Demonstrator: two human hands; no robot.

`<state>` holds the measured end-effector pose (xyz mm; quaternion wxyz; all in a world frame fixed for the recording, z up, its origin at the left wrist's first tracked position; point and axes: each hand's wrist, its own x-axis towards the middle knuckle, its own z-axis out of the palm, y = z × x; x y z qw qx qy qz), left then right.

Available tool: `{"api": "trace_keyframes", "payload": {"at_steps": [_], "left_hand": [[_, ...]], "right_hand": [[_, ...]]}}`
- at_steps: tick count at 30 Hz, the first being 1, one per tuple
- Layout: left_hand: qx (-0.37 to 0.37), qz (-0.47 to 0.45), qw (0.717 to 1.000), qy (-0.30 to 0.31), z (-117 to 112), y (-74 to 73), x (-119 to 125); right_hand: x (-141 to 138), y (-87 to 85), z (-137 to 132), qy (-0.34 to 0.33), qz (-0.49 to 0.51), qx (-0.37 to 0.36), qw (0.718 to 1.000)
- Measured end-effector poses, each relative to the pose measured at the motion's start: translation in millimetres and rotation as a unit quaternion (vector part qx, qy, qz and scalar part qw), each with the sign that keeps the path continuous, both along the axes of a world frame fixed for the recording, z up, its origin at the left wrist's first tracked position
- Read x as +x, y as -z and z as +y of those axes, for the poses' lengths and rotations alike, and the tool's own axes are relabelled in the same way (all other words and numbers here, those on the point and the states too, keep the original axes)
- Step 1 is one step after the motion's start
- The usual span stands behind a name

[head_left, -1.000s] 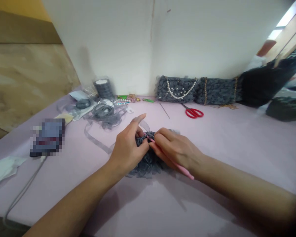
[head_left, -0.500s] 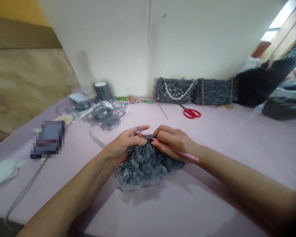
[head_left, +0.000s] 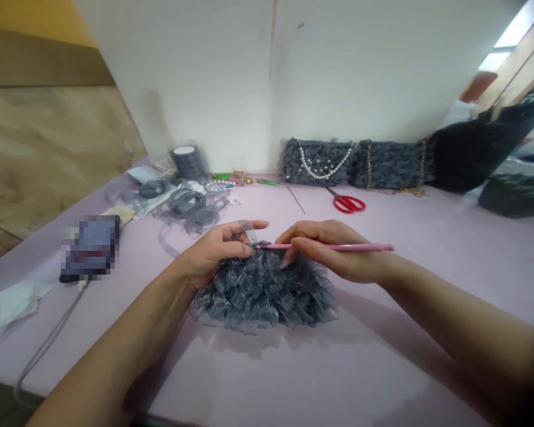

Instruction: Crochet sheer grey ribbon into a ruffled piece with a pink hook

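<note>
A ruffled grey ribbon piece (head_left: 267,290) stands on the table in front of me. My left hand (head_left: 216,249) pinches its upper left edge between thumb and fingers, with the index finger stretched out. A strand of sheer grey ribbon (head_left: 248,230) runs over that hand's fingers. In my right hand (head_left: 333,246) is a pink crochet hook (head_left: 360,247), held almost level. Its tip is at the top edge of the ruffled piece, close to my left thumb. Whether the hook's end is inside a loop is too small to tell.
Behind lie red-handled scissors (head_left: 349,203), a thin needle (head_left: 296,200) and loose grey ribbon (head_left: 187,201). A ribbon spool (head_left: 187,161) and two ruffled bags, one with a pearl strap (head_left: 323,177), stand by the wall. At left are a phone (head_left: 91,246), its cable (head_left: 48,344) and a tissue (head_left: 20,301).
The crochet hook has swung from a downward slant to nearly level, and its tip has drawn back right from the left fingers. The ruffled piece now shows wider. The view has shifted slightly.
</note>
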<state>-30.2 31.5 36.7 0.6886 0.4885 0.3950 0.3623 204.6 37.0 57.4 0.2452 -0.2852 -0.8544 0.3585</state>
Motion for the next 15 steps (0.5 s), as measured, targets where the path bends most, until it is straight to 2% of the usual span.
{"api": "trace_keyframes", "payload": {"at_steps": [5,8,10,13,15], "left_hand": [[-0.049,-0.047,0.996,0.051,-8.5,2.1,14.1],[-0.030,-0.026,0.999,0.020,-7.1,2.1,12.6],[0.017,0.007,1.000,-0.011,-4.1,1.7,8.5],[0.080,0.023,0.996,-0.039,-2.6,1.7,6.6],[0.073,-0.004,0.997,-0.037,-5.6,3.1,11.5]], "right_hand": [[-17.5,19.4,-6.5,0.111,0.071,-0.023,0.991],[-22.8,23.6,-6.6,0.140,0.078,-0.022,0.987],[-22.8,22.3,-5.9,0.156,0.073,-0.019,0.985],[-21.4,21.5,-6.7,0.163,0.052,0.018,0.985],[-21.4,24.9,-8.6,0.162,0.023,0.089,0.983]]}}
